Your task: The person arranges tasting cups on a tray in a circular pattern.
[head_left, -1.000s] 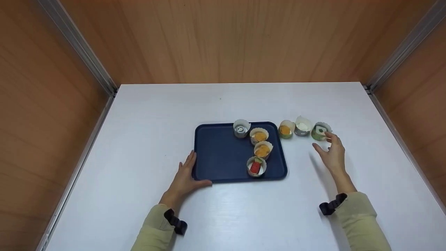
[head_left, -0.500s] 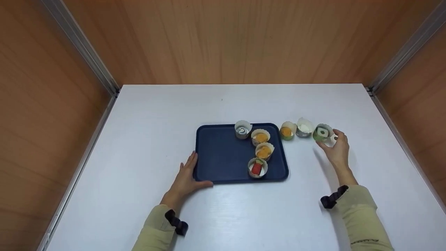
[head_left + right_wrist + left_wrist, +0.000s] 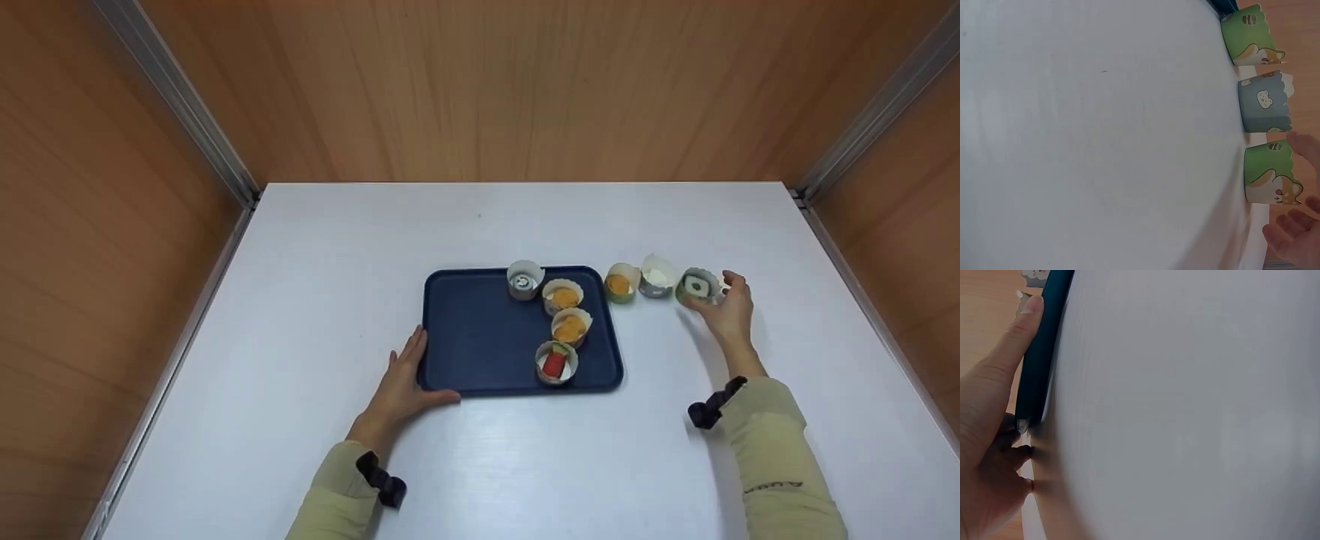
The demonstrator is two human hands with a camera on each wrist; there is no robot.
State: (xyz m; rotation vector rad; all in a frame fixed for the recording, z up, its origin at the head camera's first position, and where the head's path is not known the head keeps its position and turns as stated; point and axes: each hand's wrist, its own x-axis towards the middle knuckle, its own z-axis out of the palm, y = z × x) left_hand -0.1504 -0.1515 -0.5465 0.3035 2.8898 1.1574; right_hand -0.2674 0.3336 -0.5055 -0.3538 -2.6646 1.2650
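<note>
In the head view my left hand [image 3: 396, 386] lies at the near left corner of a navy tray [image 3: 476, 330]. Its thumb runs along the near edge and its straight fingers along the left side. At the far right, my right hand [image 3: 731, 315] spreads thumb and fingers around a green paper baking cup [image 3: 683, 291] with something pale and ring-shaped inside. The right wrist view shows the thumb close to the rim of this cat-printed green cup [image 3: 1266, 171], while the other fingers stand apart from its opposite side.
Beside that cup stand a grey-blue paper cup [image 3: 655, 289] and another green cup [image 3: 621, 294] with orange filling, close to the tray. On the tray are a grey cup [image 3: 523, 291], two orange-filled cups [image 3: 563, 298] and a cup with a strawberry-like topping [image 3: 555, 365]. Wooden panels enclose the white table [image 3: 300, 300].
My right hand has reached away from me to the green cup at the far right, its thumb and fingers now around it. The left hand stays at the tray's corner.
</note>
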